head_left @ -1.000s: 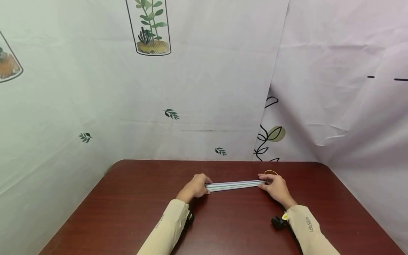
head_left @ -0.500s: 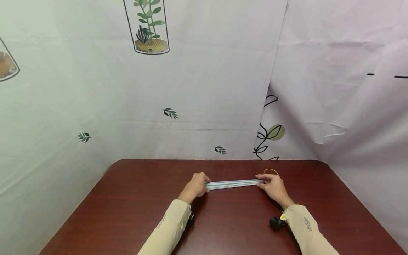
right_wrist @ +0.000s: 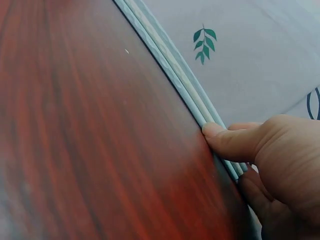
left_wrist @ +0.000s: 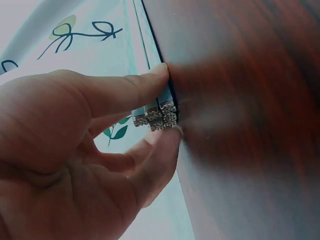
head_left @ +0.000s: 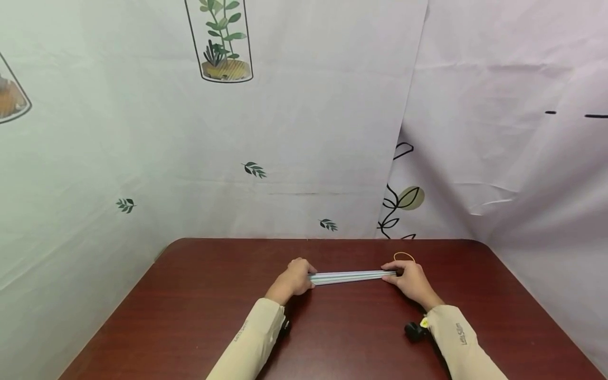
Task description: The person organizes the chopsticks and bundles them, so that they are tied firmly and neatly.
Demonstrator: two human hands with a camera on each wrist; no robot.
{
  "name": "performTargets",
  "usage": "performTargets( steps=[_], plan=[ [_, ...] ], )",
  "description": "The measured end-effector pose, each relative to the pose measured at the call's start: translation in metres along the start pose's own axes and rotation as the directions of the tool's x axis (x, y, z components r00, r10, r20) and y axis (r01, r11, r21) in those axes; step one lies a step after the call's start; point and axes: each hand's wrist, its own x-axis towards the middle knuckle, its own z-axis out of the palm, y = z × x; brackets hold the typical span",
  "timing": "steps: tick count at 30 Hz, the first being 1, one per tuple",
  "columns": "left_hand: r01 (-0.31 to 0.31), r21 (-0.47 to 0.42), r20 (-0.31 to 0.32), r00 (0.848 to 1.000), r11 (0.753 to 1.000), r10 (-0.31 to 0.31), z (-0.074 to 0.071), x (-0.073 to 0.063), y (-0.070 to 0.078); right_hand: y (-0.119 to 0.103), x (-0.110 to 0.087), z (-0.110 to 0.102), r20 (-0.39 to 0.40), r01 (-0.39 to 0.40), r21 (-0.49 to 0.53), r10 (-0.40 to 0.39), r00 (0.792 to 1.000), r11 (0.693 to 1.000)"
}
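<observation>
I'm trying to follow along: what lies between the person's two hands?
A bundle of slim, pale sticks spans from the left hand to the right hand in the head view.

Stretches out as a broad, dark reddish-brown table [head_left: 347,338], with rounded far corners, a straight far edge and sides splaying toward the near end. Looks streaked with wood grain and softly glossy up close in both wrist views. Runs beneath a bundle of slim pale sticks [head_left: 349,276], in contact or slightly below, impossible to tell. Seems to bear a thin yellow loop [head_left: 405,253] just beyond the bundle's right end, partly hidden.
</observation>
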Motion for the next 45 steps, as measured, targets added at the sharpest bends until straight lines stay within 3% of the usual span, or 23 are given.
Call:
performTargets(
  steps=[6,19,27,37,45],
  plan=[
    [0.06,0.048,0.02,0.998,0.997,-0.061,0.003,-0.0034,0.0025,0.0033,-0.0021,0.0017,-0.012,0.018,0.013,-0.018,1.0,1.0],
    [-0.02,0.112,0.026,1.0,0.994,0.017,-0.0007,-0.0071,0.0043,0.001,0.0,0.0007,0.047,0.074,0.066,-0.077,0.996,0.995],
    [-0.006,0.15,0.097,0.995,0.989,-0.009,0.0028,-0.0076,0.0032,0.0011,-0.0021,0.0005,0.121,0.098,0.094,-0.109,0.987,0.991],
    [0.002,0.191,0.128,0.991,0.982,-0.026,0.0018,-0.0095,0.0049,0.0039,-0.0013,-0.0001,0.13,0.125,0.089,-0.136,0.982,0.988],
    [-0.044,0.147,0.13,0.991,0.988,0.025,0.0007,-0.005,0.0015,0.0004,-0.0017,-0.0023,0.149,0.109,0.094,-0.123,0.981,0.99]
  ],
)
